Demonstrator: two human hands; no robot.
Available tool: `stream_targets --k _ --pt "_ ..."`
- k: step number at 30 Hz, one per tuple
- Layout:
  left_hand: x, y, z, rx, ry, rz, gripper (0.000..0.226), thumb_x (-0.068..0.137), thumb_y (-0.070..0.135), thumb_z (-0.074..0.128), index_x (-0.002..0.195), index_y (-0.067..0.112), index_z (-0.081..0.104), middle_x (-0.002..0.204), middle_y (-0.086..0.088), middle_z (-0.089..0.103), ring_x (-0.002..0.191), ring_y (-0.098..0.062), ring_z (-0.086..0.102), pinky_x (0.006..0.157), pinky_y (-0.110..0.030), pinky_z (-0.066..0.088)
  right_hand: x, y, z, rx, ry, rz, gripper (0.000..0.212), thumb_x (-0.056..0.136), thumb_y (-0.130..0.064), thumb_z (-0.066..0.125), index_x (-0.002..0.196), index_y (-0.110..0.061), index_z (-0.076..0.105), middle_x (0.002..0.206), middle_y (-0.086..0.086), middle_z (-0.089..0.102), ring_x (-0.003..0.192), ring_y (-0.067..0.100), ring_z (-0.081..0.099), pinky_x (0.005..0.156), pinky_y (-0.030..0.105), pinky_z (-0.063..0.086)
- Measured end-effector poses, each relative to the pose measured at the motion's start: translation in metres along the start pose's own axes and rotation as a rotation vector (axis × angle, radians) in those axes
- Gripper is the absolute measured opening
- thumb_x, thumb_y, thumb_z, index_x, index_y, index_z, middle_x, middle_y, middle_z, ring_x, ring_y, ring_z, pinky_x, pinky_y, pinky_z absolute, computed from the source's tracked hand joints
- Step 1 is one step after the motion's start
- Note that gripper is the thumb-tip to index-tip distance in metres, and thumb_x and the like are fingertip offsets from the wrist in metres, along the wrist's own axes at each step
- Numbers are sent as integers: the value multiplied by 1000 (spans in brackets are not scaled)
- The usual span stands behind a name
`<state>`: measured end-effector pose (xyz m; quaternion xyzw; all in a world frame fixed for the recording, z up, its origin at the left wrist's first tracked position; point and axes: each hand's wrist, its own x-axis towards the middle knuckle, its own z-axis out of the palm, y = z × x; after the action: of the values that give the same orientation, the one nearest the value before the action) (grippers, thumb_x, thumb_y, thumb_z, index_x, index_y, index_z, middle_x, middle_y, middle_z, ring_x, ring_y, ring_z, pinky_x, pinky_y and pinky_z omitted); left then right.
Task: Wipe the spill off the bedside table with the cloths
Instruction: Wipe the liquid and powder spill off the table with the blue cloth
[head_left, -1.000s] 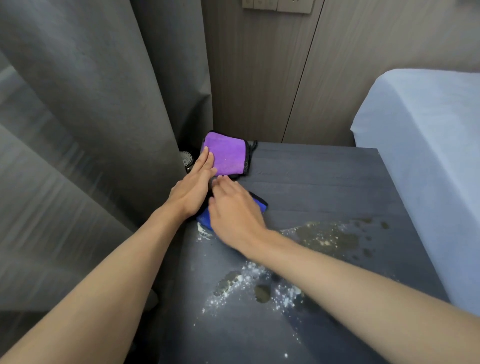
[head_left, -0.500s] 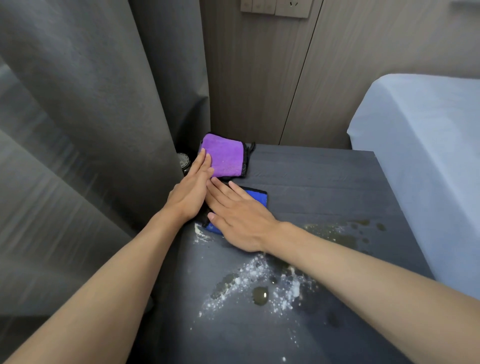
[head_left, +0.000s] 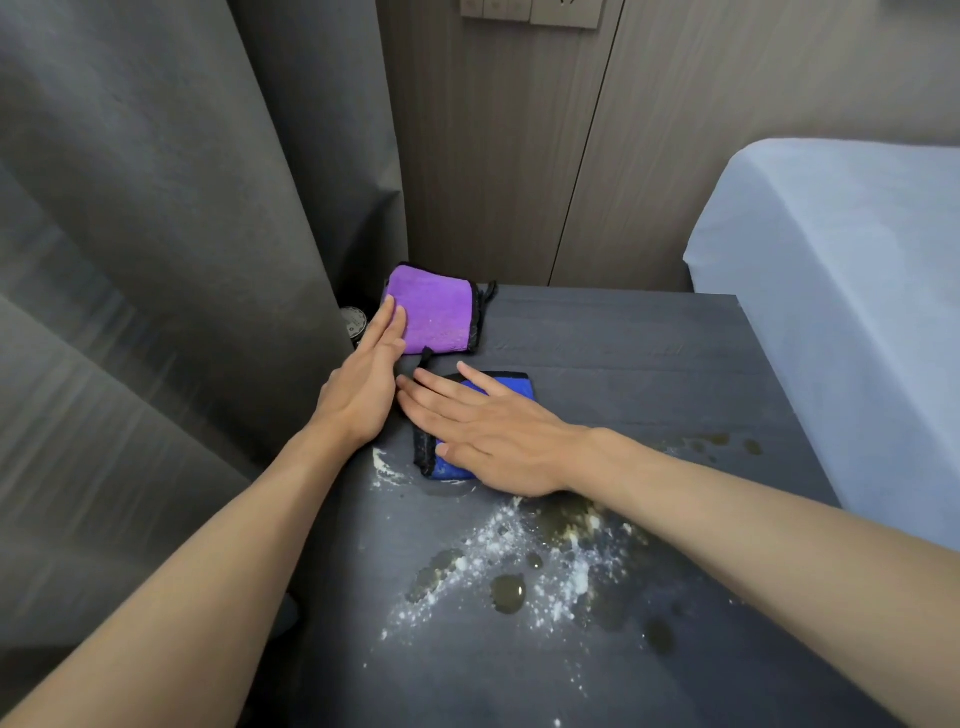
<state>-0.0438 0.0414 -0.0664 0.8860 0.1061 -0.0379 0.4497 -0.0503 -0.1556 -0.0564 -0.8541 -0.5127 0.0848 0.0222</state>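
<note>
A folded purple cloth (head_left: 436, 314) with black edging lies at the far left corner of the dark grey bedside table (head_left: 623, 353). My left hand (head_left: 363, 384) lies flat beside it, fingertips touching its left edge. A blue cloth (head_left: 511, 387) with black edging lies just nearer, mostly covered by my right hand (head_left: 488, 431), which presses flat on it with fingers spread. The spill (head_left: 524, 566) of white powder and brownish liquid spreads over the near middle of the table, just in front of the blue cloth. Smaller drops (head_left: 722, 444) sit toward the right edge.
A grey curtain (head_left: 171, 234) hangs close along the table's left side. A small round dial object (head_left: 353, 323) sits behind the curtain edge by the purple cloth. A bed with a pale sheet (head_left: 841, 312) borders the right. Wood wall panels (head_left: 519, 156) stand behind.
My right hand has flattened and slid with the blue cloth toward the right and nearer the spill. My left hand stays at the purple cloth's edge.
</note>
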Motion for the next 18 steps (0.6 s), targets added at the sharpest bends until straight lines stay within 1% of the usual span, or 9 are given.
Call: stream_targets --k 3,6,8,10,12,14,15,18 --pt "1 -1 0 3 1 -3 50 101 61 13 151 60 10 162 31 14 151 -17 24 119 -46 12 -4 2 0 -11 0 -17 59 107 -30 19 160 -18 -3 168 -3 -7 152 9 -15 123 41 -11" --pt "2 -2 1 13 0 -14 55 94 70 10 149 63 11 162 28 17 151 -19 23 120 -47 12 -8 6 0 -12 6 -42 58 108 -30 22 160 -20 0 168 -5 -4 153 9 -14 123 43 -10" --pt "4 -3 1 25 3 -24 56 93 73 9 148 65 10 163 26 17 152 -21 23 120 -48 12 -15 11 1 -18 6 -50 58 108 -30 23 160 -22 1 168 -7 -3 153 9 -13 124 44 -9" --pt "5 -3 0 37 0 -23 56 93 73 9 148 65 9 163 27 15 152 -21 22 119 -48 14 -22 17 3 -26 2 -49 58 107 -32 20 160 -23 2 168 -8 -3 153 8 -12 124 46 -6" --pt "3 -1 0 60 -6 3 56 94 64 11 150 62 9 162 31 10 151 -19 23 120 -48 13 -28 21 4 -35 0 -47 58 105 -34 16 160 -24 2 168 -9 -3 153 8 -12 124 48 -4" --pt "1 0 1 83 -13 20 54 98 55 14 151 60 9 161 35 7 148 -15 30 121 -49 13 -34 25 5 -42 2 -40 58 105 -34 17 160 -24 2 168 -10 -3 153 8 -12 124 50 -5" --pt "1 1 1 87 -14 18 52 99 54 14 150 62 8 161 36 9 146 -15 34 120 -49 13 -39 28 5 -38 1 -32 57 106 -33 19 160 -25 2 168 -11 -3 152 7 -13 123 50 -6" --pt "1 1 1 36 -3 -22 45 99 61 16 141 73 10 159 35 20 142 -17 41 119 -47 16 -61 40 2 -4 -19 8 57 108 -29 25 160 -26 0 167 -13 -6 151 4 -16 122 49 -12"
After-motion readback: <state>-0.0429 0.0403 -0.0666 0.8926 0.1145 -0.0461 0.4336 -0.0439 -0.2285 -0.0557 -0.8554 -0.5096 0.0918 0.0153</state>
